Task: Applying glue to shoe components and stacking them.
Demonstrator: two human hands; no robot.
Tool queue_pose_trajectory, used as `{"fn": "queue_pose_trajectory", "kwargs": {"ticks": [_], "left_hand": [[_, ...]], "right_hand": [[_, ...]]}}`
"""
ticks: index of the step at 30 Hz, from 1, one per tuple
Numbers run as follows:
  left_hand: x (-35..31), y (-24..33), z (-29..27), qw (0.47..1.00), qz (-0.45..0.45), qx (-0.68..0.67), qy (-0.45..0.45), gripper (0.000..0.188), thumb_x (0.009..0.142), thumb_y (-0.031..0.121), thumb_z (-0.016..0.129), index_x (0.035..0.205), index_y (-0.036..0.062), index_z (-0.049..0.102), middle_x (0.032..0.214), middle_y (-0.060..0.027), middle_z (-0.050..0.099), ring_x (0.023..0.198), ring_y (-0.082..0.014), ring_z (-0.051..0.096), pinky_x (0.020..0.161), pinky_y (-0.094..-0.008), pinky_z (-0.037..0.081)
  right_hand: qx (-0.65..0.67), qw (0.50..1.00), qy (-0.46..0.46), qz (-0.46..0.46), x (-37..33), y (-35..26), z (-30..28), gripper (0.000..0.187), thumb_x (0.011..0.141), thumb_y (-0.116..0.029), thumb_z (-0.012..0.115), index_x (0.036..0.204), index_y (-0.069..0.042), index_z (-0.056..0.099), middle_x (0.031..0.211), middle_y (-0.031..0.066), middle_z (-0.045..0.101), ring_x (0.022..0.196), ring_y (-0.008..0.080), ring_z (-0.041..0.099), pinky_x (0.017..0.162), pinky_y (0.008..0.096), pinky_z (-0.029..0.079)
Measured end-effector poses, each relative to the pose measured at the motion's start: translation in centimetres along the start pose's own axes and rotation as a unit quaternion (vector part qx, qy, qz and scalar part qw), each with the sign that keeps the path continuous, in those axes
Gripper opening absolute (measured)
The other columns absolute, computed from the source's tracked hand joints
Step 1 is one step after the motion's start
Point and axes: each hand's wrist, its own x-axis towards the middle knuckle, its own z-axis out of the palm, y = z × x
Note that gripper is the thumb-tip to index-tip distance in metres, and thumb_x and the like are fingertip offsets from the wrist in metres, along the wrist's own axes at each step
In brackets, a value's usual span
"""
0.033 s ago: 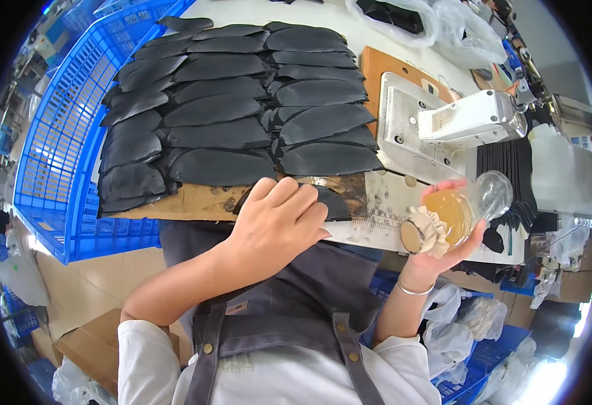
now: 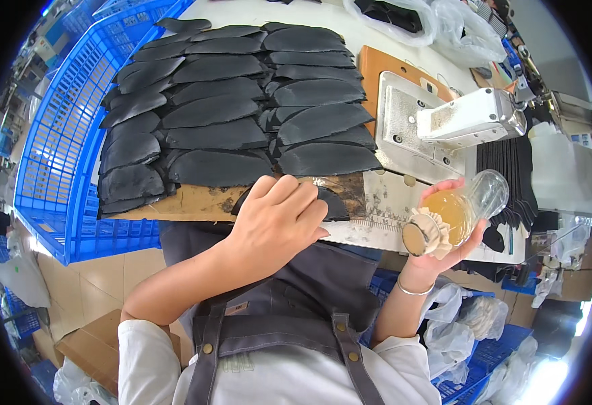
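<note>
My left hand (image 2: 275,210) is closed, its fingers curled over a black, leather-like piece (image 2: 335,204) at the near edge of a brown board (image 2: 167,202). The fingertips are hidden, and the piece shows on both sides of the hand. In my right hand (image 2: 452,248) lies a clear bottle (image 2: 448,210) of yellowish liquid, tilted, its cloth-wrapped end pointing toward me and left. Overlapping rows of curved black pieces (image 2: 215,111) cover the board beyond my left hand.
A white machine arm (image 2: 468,118) on a metal base stands right of the rows. Blue crates (image 2: 63,135) flank the table at left. A stack of black strips (image 2: 505,162) lies behind the bottle. Plastic bags (image 2: 468,34) sit at the back right. A printed ruler scale (image 2: 380,221) runs near the front edge.
The bottle in my right hand has turned very slightly. My left hand is in the same place.
</note>
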Motion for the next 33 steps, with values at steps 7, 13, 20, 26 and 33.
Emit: {"fn": "queue_pose_trajectory", "kwargs": {"ticks": [7, 13, 20, 26, 33], "left_hand": [[0.2, -0.4, -1.4, 0.997, -0.050, -0.009, -0.059, 0.029, 0.060, 0.016, 0.077, 0.080, 0.0103, 0.057, 0.081, -0.0009, 0.049, 0.075, -0.0193, 0.046, 0.069, -0.0331, 0.034], [-0.3, -0.9, -1.2, 0.997, -0.044, -0.005, -0.058, 0.019, 0.066, 0.015, 0.075, 0.076, 0.0094, 0.060, 0.078, -0.0005, 0.051, 0.073, -0.0191, 0.046, 0.068, -0.0324, 0.035], [-0.4, -1.1, -1.3, 0.996, -0.067, -0.035, -0.042, 0.011, 0.071, 0.011, 0.072, 0.074, 0.0065, 0.063, 0.075, -0.0017, 0.053, 0.071, -0.0199, 0.047, 0.067, -0.0328, 0.036], [-0.4, -1.1, -1.2, 0.993, -0.093, -0.060, -0.030, 0.005, 0.073, 0.006, 0.068, 0.074, 0.0053, 0.063, 0.076, -0.0026, 0.053, 0.071, -0.0212, 0.047, 0.067, -0.0331, 0.036], [-0.9, -1.2, -0.6, 0.987, -0.128, -0.092, 0.013, 0.008, 0.070, 0.004, 0.070, 0.075, 0.0045, 0.064, 0.074, -0.0044, 0.054, 0.071, -0.0222, 0.050, 0.067, -0.0325, 0.039]], "right_hand": [[-0.018, 0.999, -0.032, -0.013, -0.2, -1.4, -1.0, 0.071, 0.087, -0.044, 0.052, 0.140, -0.004, 0.026, 0.125, 0.0156, 0.046, 0.119, 0.0302, 0.045, 0.105, 0.0492, 0.031], [-0.057, 0.998, -0.013, -0.007, -0.6, -0.6, -1.6, 0.073, 0.087, -0.046, 0.050, 0.142, -0.006, 0.025, 0.126, 0.0161, 0.045, 0.117, 0.0295, 0.047, 0.102, 0.0504, 0.035], [-0.107, 0.994, -0.003, 0.019, -2.0, 1.5, -0.3, 0.081, 0.084, -0.043, 0.057, 0.144, -0.004, 0.019, 0.123, 0.0148, 0.045, 0.111, 0.0290, 0.049, 0.100, 0.0489, 0.037], [-0.121, 0.987, -0.028, 0.102, -3.1, 4.0, 0.6, 0.087, 0.079, -0.041, 0.062, 0.146, -0.011, 0.015, 0.112, 0.0137, 0.047, 0.104, 0.0300, 0.053, 0.096, 0.0543, 0.041], [-0.198, 0.968, -0.035, 0.151, -3.7, 6.4, 1.3, 0.090, 0.076, -0.037, 0.062, 0.146, -0.012, 0.011, 0.111, 0.0167, 0.048, 0.101, 0.0336, 0.056, 0.101, 0.0591, 0.034]]}}
